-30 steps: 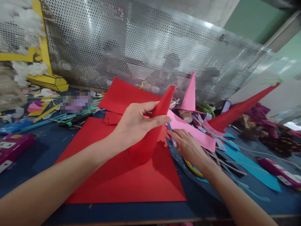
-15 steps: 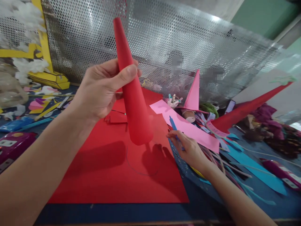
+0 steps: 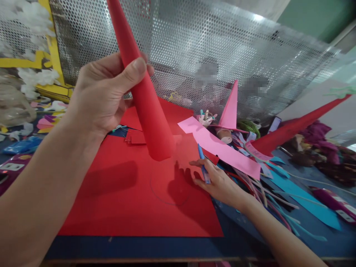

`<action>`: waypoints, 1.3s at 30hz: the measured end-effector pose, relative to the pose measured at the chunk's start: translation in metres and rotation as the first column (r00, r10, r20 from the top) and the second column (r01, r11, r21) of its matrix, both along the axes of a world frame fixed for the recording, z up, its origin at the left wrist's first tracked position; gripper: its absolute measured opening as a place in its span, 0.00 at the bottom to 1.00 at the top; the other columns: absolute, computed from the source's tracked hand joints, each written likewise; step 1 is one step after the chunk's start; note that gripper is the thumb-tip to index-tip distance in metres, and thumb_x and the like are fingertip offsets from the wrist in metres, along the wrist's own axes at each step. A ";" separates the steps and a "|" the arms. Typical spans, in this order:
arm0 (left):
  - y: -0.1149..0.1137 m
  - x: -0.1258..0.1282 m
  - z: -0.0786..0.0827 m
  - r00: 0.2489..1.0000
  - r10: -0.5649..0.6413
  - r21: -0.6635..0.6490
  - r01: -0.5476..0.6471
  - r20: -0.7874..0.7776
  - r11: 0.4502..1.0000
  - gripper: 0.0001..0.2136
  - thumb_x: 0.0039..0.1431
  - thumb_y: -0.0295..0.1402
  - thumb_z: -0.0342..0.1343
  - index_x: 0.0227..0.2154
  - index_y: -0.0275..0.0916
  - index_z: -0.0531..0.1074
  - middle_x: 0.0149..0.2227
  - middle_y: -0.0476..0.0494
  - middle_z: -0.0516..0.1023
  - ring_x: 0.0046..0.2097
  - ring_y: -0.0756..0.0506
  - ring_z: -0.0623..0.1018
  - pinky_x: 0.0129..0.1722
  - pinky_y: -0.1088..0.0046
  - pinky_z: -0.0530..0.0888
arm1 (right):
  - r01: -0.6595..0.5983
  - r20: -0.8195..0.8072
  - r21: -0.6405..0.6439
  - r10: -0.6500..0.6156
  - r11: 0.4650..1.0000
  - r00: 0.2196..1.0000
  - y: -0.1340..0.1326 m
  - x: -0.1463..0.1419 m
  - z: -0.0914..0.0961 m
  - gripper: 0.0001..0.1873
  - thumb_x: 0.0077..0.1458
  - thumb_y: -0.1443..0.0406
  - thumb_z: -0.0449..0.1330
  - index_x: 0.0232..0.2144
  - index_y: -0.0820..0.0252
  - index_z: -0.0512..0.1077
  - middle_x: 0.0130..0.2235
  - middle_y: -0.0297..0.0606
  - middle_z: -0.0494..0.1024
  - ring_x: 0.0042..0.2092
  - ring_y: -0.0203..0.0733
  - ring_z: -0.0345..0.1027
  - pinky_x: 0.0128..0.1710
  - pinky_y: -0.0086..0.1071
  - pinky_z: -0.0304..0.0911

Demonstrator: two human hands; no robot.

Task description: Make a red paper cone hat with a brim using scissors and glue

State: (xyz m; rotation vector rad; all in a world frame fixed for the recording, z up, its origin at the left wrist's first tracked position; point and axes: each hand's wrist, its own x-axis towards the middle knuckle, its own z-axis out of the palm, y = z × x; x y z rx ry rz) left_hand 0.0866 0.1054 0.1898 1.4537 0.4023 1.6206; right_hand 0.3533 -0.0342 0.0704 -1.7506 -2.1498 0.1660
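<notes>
Red paper cone (image 3: 151, 113) now lifted clear, baring the drawn curve (image 3: 172, 204).
Left hand (image 3: 101, 91) is clamped on the cone, above the red sheet (image 3: 111, 213); right hand (image 3: 218, 181) is closed around the blue pen (image 3: 205, 173).

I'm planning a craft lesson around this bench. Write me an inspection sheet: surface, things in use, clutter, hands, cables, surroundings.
Surface: blue table, mostly covered by paper in front.
Things in use: red sheet lying flat, with a drawn curve; cone tilted above it, wide end down; blue pen.
Clutter: pink paper, pink hat and purple power strip at right; paper scraps at left.
Hands: left hand grips the cone; right hand holds the pen by the sheet's right edge.
Cables: pale cord at right; its ends cannot be made out.
Surroundings: perforated panel behind.
</notes>
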 end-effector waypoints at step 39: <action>0.006 -0.008 -0.002 0.976 -0.203 0.053 0.207 -0.075 0.977 0.08 0.58 0.37 0.60 0.34 0.37 0.77 0.35 0.45 0.73 0.36 0.49 0.72 0.30 0.74 0.74 | 0.220 -0.449 0.187 -0.116 0.957 0.886 0.033 -0.047 -0.006 0.05 0.57 0.64 0.56 0.33 0.58 0.72 0.30 0.34 0.74 0.30 0.37 0.67 0.31 0.31 0.62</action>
